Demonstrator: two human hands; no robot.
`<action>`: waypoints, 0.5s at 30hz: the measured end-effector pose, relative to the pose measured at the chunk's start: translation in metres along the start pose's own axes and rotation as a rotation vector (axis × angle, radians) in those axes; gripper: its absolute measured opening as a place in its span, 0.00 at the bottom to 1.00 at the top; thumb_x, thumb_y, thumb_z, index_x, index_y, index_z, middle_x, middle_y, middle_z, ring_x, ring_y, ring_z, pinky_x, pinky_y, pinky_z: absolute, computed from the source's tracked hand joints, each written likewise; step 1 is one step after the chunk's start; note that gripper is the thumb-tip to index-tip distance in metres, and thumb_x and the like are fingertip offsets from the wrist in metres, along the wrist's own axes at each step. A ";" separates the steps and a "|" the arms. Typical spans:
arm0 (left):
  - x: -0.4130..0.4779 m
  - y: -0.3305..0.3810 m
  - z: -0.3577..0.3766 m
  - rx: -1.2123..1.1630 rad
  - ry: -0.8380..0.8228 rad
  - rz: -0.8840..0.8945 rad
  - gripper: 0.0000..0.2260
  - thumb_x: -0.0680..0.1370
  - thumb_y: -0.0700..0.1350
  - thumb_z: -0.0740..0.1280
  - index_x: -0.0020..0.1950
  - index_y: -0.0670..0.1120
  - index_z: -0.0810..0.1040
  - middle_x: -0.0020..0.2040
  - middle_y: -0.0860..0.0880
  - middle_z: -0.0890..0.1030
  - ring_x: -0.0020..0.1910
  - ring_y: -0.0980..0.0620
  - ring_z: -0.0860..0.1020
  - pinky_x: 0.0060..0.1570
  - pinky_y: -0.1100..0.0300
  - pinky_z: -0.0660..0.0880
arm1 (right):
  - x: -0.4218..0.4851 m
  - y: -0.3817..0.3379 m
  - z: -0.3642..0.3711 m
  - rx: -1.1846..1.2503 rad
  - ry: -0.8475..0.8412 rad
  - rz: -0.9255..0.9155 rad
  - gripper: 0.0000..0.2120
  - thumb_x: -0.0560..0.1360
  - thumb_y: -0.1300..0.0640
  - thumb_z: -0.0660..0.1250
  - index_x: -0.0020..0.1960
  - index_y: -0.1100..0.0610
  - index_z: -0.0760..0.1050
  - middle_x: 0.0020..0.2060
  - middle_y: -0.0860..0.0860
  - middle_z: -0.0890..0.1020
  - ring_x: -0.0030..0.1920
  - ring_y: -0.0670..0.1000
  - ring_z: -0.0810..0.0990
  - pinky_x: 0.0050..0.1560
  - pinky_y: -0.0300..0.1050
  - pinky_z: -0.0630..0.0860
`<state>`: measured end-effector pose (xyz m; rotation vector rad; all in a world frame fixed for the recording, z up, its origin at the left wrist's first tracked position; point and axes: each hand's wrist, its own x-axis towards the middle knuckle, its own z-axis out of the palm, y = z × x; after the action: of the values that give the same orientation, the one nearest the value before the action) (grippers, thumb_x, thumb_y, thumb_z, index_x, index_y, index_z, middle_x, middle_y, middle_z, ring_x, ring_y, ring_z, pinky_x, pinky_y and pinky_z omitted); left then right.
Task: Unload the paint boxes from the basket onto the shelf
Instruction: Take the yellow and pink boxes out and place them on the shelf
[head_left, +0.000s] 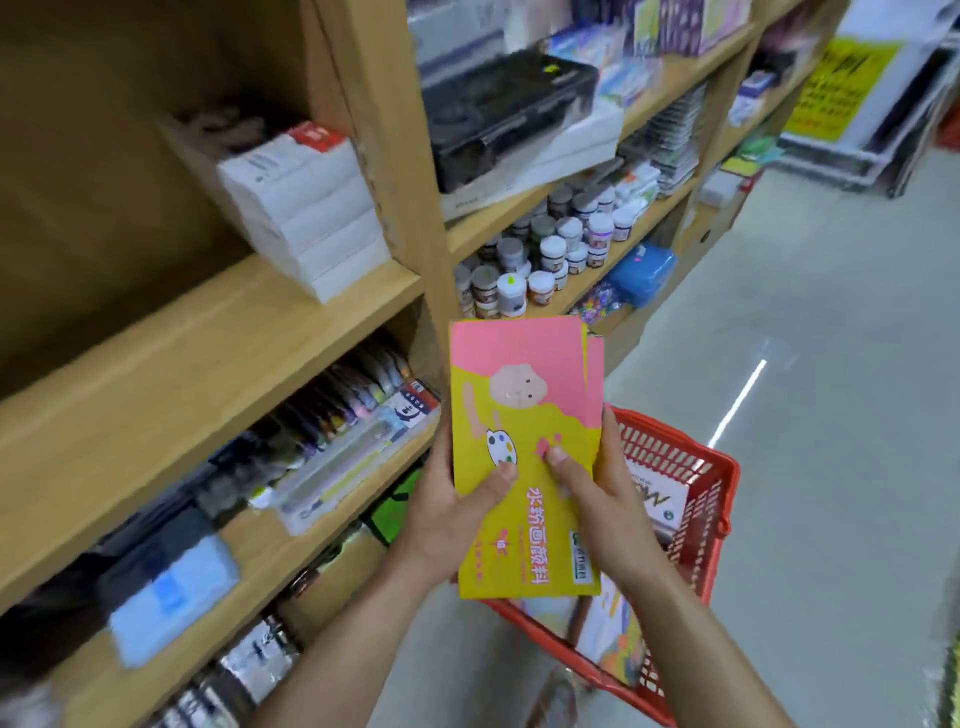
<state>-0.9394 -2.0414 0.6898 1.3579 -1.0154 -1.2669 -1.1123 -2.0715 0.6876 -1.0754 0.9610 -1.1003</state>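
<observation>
While held above the basket (693, 460), the paint boxes (519, 410) are gripped at both edges by the left hand (447, 514) and the right hand (608, 509), thumbs pressed on top.

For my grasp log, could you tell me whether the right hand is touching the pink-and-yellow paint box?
Touching. The head view shows the right hand with its thumb on the front of the paint box and fingers along its right edge.

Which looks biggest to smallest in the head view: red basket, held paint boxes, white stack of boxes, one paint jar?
1. red basket, partly hidden
2. paint boxes, close second; nearer the camera, so unsure
3. white stack of boxes
4. paint jar
</observation>
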 end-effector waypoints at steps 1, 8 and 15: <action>-0.008 0.011 -0.014 0.012 0.025 0.029 0.33 0.71 0.56 0.77 0.74 0.64 0.69 0.61 0.55 0.86 0.57 0.48 0.86 0.51 0.50 0.85 | -0.001 -0.008 0.017 -0.004 -0.027 -0.019 0.31 0.75 0.46 0.72 0.75 0.40 0.67 0.66 0.50 0.84 0.63 0.55 0.85 0.57 0.52 0.84; -0.061 0.089 -0.134 0.126 0.255 0.204 0.29 0.68 0.63 0.75 0.68 0.67 0.73 0.54 0.61 0.87 0.50 0.57 0.87 0.45 0.60 0.83 | -0.002 -0.056 0.155 -0.067 -0.166 -0.141 0.32 0.73 0.38 0.76 0.74 0.38 0.70 0.64 0.48 0.85 0.62 0.54 0.86 0.60 0.61 0.82; -0.053 0.124 -0.232 0.201 0.490 0.268 0.27 0.69 0.66 0.72 0.66 0.73 0.70 0.53 0.67 0.86 0.49 0.61 0.86 0.52 0.50 0.82 | 0.044 -0.080 0.266 -0.186 -0.343 -0.135 0.17 0.73 0.40 0.75 0.61 0.34 0.79 0.55 0.43 0.89 0.53 0.49 0.89 0.56 0.55 0.84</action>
<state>-0.7095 -1.9843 0.8157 1.5262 -0.9496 -0.6013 -0.8643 -2.0759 0.8202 -1.4450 0.7335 -0.9065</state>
